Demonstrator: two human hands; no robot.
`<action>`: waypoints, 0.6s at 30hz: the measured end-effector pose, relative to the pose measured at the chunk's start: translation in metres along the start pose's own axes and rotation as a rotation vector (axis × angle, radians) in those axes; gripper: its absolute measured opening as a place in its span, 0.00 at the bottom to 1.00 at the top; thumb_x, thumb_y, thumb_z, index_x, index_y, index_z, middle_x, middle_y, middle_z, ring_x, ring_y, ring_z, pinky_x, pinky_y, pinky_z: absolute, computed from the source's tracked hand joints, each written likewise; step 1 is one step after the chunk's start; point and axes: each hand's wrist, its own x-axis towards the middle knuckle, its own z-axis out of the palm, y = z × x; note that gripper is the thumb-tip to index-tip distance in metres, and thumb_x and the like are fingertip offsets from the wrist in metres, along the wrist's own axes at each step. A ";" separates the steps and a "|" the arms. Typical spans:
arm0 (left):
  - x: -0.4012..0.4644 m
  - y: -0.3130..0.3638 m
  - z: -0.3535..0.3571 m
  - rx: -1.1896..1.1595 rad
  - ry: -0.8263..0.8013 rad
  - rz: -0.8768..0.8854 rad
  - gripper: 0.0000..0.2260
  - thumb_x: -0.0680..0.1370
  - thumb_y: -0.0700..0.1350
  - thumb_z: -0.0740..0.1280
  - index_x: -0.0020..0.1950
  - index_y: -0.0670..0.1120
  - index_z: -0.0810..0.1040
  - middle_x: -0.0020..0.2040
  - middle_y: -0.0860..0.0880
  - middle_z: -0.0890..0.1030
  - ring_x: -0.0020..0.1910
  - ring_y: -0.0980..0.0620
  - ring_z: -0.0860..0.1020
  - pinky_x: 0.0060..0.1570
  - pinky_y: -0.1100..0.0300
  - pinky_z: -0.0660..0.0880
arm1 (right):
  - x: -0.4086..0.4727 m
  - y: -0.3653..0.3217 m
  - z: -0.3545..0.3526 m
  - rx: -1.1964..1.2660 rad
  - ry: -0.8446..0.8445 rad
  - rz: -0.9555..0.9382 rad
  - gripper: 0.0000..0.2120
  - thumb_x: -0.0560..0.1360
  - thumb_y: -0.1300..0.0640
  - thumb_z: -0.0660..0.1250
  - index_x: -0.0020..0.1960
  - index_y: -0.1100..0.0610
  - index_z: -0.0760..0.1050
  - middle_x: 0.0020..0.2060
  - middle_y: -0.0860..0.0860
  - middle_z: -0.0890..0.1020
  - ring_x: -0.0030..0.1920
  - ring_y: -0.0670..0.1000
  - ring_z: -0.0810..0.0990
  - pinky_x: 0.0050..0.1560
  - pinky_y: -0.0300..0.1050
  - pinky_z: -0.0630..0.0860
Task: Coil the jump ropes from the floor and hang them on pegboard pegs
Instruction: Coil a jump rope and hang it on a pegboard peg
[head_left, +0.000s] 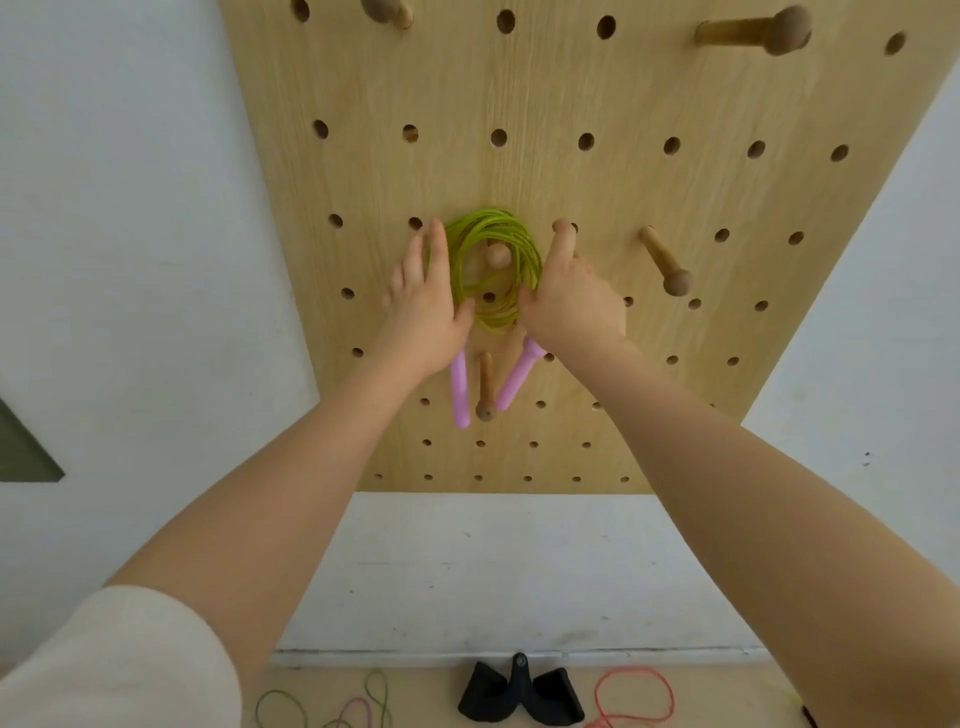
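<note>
A coiled green jump rope (488, 244) with two pink handles (460, 389) hangs round a wooden peg (497, 255) in the middle of the wooden pegboard (571, 182). My left hand (423, 304) lies on the coil's left side with straight fingers against the board. My right hand (569, 296) touches the coil's right side; its fingers are partly hidden behind the hand. The handles dangle below the coil on either side of a lower peg (486, 387). On the floor lie a red rope (636, 693) and green and pink rope loops (332, 704).
More pegs stick out of the board: one at the right (665, 262), one at the top right (758, 31), one at the top (387, 10). A black object (519, 693) sits on the floor by the white wall (493, 571).
</note>
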 end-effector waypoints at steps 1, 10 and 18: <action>-0.004 0.001 -0.002 -0.018 -0.012 0.000 0.36 0.78 0.47 0.62 0.77 0.46 0.40 0.77 0.45 0.45 0.75 0.41 0.49 0.71 0.45 0.51 | -0.006 0.000 -0.002 -0.022 0.007 0.007 0.29 0.78 0.53 0.57 0.74 0.57 0.47 0.58 0.57 0.75 0.51 0.61 0.78 0.37 0.49 0.67; -0.029 -0.003 -0.013 -0.165 -0.069 -0.102 0.34 0.79 0.49 0.61 0.77 0.43 0.45 0.77 0.42 0.46 0.76 0.43 0.48 0.73 0.48 0.51 | -0.032 0.006 -0.010 0.246 0.031 0.024 0.31 0.76 0.54 0.63 0.73 0.61 0.52 0.70 0.57 0.62 0.68 0.59 0.64 0.62 0.51 0.68; 0.005 0.002 -0.007 -0.264 -0.099 -0.218 0.30 0.80 0.49 0.59 0.76 0.42 0.49 0.76 0.42 0.53 0.74 0.44 0.56 0.71 0.51 0.57 | 0.016 0.000 -0.002 0.132 -0.089 -0.083 0.30 0.78 0.57 0.61 0.74 0.61 0.52 0.70 0.60 0.62 0.70 0.61 0.62 0.66 0.50 0.62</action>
